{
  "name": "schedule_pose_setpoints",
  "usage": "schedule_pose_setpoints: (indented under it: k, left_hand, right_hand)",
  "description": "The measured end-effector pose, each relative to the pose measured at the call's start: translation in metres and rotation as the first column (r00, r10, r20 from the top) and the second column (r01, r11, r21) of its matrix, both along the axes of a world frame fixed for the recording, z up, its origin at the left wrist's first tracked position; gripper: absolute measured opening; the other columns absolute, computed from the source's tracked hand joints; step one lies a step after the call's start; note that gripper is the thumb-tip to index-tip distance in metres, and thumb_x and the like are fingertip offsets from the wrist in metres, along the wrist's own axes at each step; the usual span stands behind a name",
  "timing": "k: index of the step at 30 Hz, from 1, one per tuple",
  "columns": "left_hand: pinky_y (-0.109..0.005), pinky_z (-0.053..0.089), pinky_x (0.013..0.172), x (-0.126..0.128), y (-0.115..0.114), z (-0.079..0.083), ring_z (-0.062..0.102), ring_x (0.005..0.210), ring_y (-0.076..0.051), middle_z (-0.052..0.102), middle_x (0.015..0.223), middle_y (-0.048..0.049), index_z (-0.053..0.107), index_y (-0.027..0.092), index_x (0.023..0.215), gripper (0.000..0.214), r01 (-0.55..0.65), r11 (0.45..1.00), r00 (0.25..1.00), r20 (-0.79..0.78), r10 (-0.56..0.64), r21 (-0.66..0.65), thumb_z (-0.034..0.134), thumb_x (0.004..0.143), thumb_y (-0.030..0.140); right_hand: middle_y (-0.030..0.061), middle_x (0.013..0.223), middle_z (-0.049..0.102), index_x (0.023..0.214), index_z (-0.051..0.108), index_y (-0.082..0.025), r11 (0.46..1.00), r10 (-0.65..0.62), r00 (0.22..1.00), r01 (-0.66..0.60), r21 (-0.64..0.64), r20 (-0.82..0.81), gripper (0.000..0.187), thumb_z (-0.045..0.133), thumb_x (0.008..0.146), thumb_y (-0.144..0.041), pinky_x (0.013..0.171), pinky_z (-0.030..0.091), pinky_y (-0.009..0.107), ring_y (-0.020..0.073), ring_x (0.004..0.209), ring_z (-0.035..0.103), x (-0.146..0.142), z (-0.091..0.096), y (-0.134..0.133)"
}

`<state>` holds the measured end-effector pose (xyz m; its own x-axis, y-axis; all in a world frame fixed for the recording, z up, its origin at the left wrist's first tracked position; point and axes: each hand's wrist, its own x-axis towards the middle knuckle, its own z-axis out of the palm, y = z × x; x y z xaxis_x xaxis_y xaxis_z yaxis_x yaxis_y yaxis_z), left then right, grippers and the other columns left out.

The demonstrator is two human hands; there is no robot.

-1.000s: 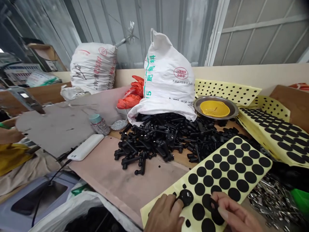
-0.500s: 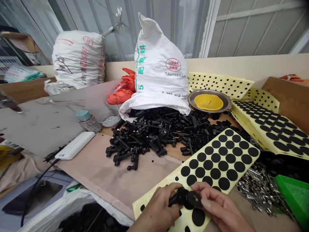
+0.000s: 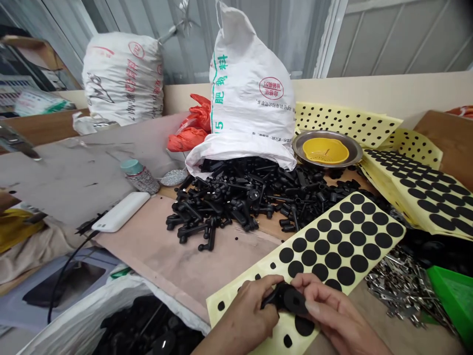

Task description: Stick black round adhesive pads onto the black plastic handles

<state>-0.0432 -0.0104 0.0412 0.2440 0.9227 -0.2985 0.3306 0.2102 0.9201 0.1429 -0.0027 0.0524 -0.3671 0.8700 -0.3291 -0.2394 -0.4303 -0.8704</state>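
My left hand (image 3: pixel 248 315) is closed around a black plastic part (image 3: pixel 275 300) at the bottom of the view. My right hand (image 3: pixel 330 313) pinches a round black pad (image 3: pixel 296 301) and presses it against that part. Both hands hover over a yellow backing sheet (image 3: pixel 325 276) covered with several black round pads. A heap of black plastic parts (image 3: pixel 240 199) spills from a white woven sack (image 3: pixel 247 98) in the middle of the table.
A steel dish with a yellow strainer (image 3: pixel 325 149) sits behind the sheet. More yellow sheets (image 3: pixel 414 187) lie at right, above metal clips (image 3: pixel 402 291) and a green bin (image 3: pixel 454 296). A white power bank (image 3: pixel 121 211), a small bottle (image 3: pixel 138 175) and a second sack (image 3: pixel 123 81) are at left.
My right hand peeled a black pad off the sheet and brought it onto the part in my left hand. The view shifted slightly as my head moved.
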Motion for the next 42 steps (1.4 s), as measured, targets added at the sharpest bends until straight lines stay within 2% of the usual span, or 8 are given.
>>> schedule_pose_setpoints:
  k: [5, 10, 14, 21, 27, 32, 37, 42]
  left_hand:
    - [-0.02, 0.04, 0.05, 0.0, -0.002, -0.002, 0.049, 0.055, -0.013, 0.06, 0.072, 0.0018, 0.058, 0.022, 0.117, 0.057, 0.012, 0.999, 0.998, 0.054, -0.01, -0.034, 0.042, 0.063, 0.01]
    - [-0.02, 0.039, 0.05, -0.001, -0.004, -0.002, 0.048, 0.054, -0.011, 0.055, 0.067, 0.0041, 0.061, 0.022, 0.108, 0.046, 0.017, 1.0, 0.996, 0.093, -0.016, -0.011, 0.041, 0.067, 0.012]
    - [-0.02, 0.04, 0.051, -0.003, -0.005, 0.003, 0.051, 0.053, -0.012, 0.056, 0.065, 0.0041, 0.061, 0.021, 0.106, 0.041, 0.029, 0.999, 0.995, 0.091, -0.026, -0.024, 0.042, 0.071, 0.013]
    - [-0.02, 0.039, 0.056, -0.004, -0.007, 0.013, 0.051, 0.054, -0.012, 0.051, 0.053, 0.0051, 0.062, 0.019, 0.107, 0.037, 0.019, 0.996, 0.986, 0.164, -0.005, -0.084, 0.041, 0.077, 0.017]
    - [-0.021, 0.04, 0.058, -0.006, -0.008, 0.025, 0.05, 0.053, -0.012, 0.051, 0.057, 0.0039, 0.064, 0.019, 0.106, 0.033, 0.024, 0.992, 0.975, 0.221, 0.004, -0.123, 0.04, 0.083, 0.025]
    - [-0.021, 0.04, 0.058, -0.009, -0.009, 0.036, 0.049, 0.053, -0.012, 0.05, 0.056, 0.0034, 0.065, 0.019, 0.104, 0.033, 0.043, 0.991, 0.978, 0.207, -0.016, -0.126, 0.04, 0.084, 0.026]
    - [-0.021, 0.039, 0.054, -0.008, -0.009, 0.033, 0.048, 0.05, -0.012, 0.05, 0.053, 0.0037, 0.065, 0.018, 0.104, 0.034, 0.021, 0.99, 0.982, 0.19, 0.006, -0.14, 0.039, 0.083, 0.024]
    - [-0.02, 0.039, 0.053, -0.008, -0.01, 0.031, 0.048, 0.049, -0.01, 0.055, 0.06, 0.0025, 0.066, 0.016, 0.103, 0.034, 0.005, 0.984, 0.97, 0.239, 0.038, -0.178, 0.04, 0.08, 0.022]
  right_hand:
    - [0.005, 0.102, 0.051, 0.061, 0.063, -0.019, 1.0, 0.015, 0.999, -0.016, 0.015, 0.036, 0.019, 0.07, 0.068, -0.034, 0.069, 0.041, 0.026, 0.0207, 0.088, 0.05, -0.002, -0.001, -0.001]
    - [0.0044, 0.101, 0.05, 0.06, 0.062, -0.019, 1.0, 0.028, 0.998, -0.029, 0.013, 0.057, 0.02, 0.07, 0.067, -0.036, 0.073, 0.041, 0.028, 0.0211, 0.088, 0.05, -0.003, -0.001, -0.001]
    - [0.0043, 0.1, 0.049, 0.058, 0.06, -0.018, 0.999, 0.04, 0.998, -0.041, 0.024, 0.043, 0.024, 0.071, 0.067, -0.037, 0.068, 0.041, 0.026, 0.0204, 0.085, 0.049, -0.003, -0.006, 0.0]
    - [0.0037, 0.098, 0.047, 0.061, 0.062, -0.018, 0.997, 0.078, 0.995, -0.08, 0.025, 0.06, 0.02, 0.068, 0.07, -0.035, 0.071, 0.041, 0.029, 0.0212, 0.086, 0.05, -0.005, -0.001, 0.0]
    - [0.0036, 0.099, 0.047, 0.062, 0.063, -0.018, 0.995, 0.096, 0.993, -0.097, 0.005, 0.062, 0.018, 0.067, 0.07, -0.035, 0.072, 0.042, 0.031, 0.021, 0.082, 0.05, -0.007, 0.002, -0.001]
    - [0.0023, 0.097, 0.045, 0.062, 0.063, -0.019, 0.991, 0.134, 0.988, -0.135, 0.012, 0.073, 0.015, 0.066, 0.07, -0.031, 0.073, 0.041, 0.031, 0.0204, 0.083, 0.049, -0.007, 0.003, -0.001]
    - [0.0019, 0.095, 0.046, 0.066, 0.065, -0.019, 0.991, 0.132, 0.988, -0.132, -0.015, 0.08, 0.012, 0.066, 0.072, -0.03, 0.074, 0.04, 0.031, 0.0194, 0.081, 0.047, -0.005, 0.002, -0.003]
    - [0.0023, 0.096, 0.046, 0.066, 0.065, -0.019, 0.991, 0.135, 0.99, -0.134, -0.032, 0.045, 0.012, 0.066, 0.071, -0.03, 0.075, 0.04, 0.031, 0.0201, 0.083, 0.047, -0.005, 0.004, -0.003]
